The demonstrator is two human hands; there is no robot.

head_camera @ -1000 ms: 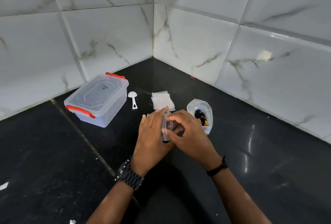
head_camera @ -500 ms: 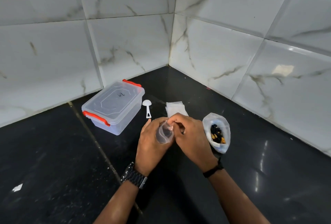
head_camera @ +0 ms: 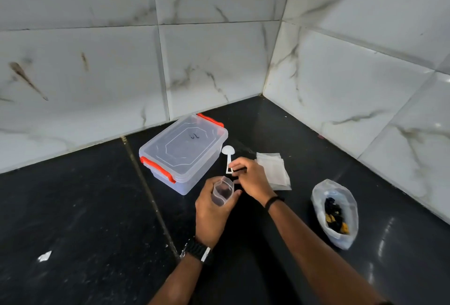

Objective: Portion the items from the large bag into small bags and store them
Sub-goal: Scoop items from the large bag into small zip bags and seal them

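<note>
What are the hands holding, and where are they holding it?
The left hand grips a small clear bag round its lower part, mouth open upward. The right hand pinches the handle end of the white scoop, which lies on the counter.

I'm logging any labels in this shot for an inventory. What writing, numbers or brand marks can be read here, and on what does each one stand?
Clear storage box lid: a small dark handwritten mark near its middle, too small and blurred to read.
Wristwatch: no legible text.
Small bag, white scoop, stack of small bags, large bag: no print visible.
</note>
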